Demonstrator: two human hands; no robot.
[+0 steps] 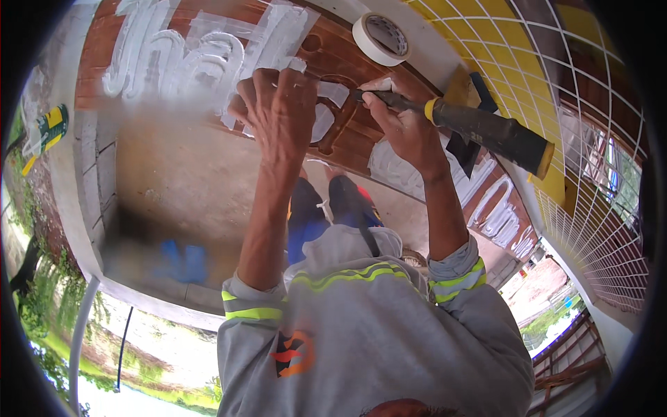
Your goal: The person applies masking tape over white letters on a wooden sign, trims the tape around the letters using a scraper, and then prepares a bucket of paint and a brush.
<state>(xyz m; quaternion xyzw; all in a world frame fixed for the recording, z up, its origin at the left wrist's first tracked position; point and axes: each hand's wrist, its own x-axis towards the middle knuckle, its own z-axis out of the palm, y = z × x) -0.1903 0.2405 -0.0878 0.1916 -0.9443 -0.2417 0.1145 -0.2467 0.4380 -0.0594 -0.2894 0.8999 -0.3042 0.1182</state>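
A brown wooden board point(358, 59) with carved letters spans the area under my hands. Semi-clear strips point(332, 92) lie over part of it, and white paint point(163, 66) covers several letters. My left hand point(273, 111) rests at the board, fingers curled and pressed together beside a painted letter; what they pinch is hidden. My right hand point(410, 128) grips a long tool with a black handle and yellow bands point(486, 132), its thin dark front end pointing left toward the bare carved letter. Whitish smears show on that hand's fingers.
A roll of white masking tape point(382, 39) stands at the board's far edge. White wire mesh point(563, 55) and a yellow panel point(511, 59) rise at right. At far left is a green and yellow can point(53, 128). Blurred blue items point(183, 260) lie at lower left.
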